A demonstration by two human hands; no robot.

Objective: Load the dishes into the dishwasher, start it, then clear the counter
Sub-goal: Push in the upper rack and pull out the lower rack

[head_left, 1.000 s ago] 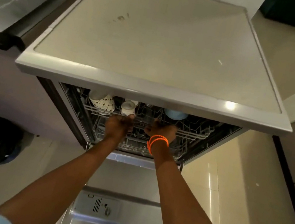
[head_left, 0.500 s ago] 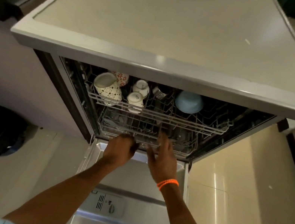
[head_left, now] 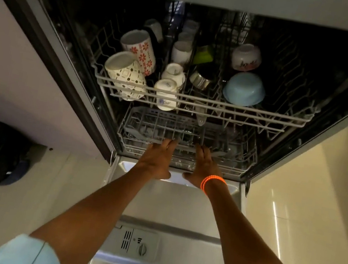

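Hands are reaching to the lower rack (head_left: 185, 154) inside the dishwasher: left hand (head_left: 159, 159) and right hand (head_left: 205, 167) lying flat, fingers extended onto its stiff wire front edge, likely rolling smoothly.

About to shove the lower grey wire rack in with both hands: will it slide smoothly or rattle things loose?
The lower grey wire rack looks rigid, so it should move as one piece under the left hand and right hand. It seems lightly loaded, so probably light. Its contents are too dim to make out; push gently.
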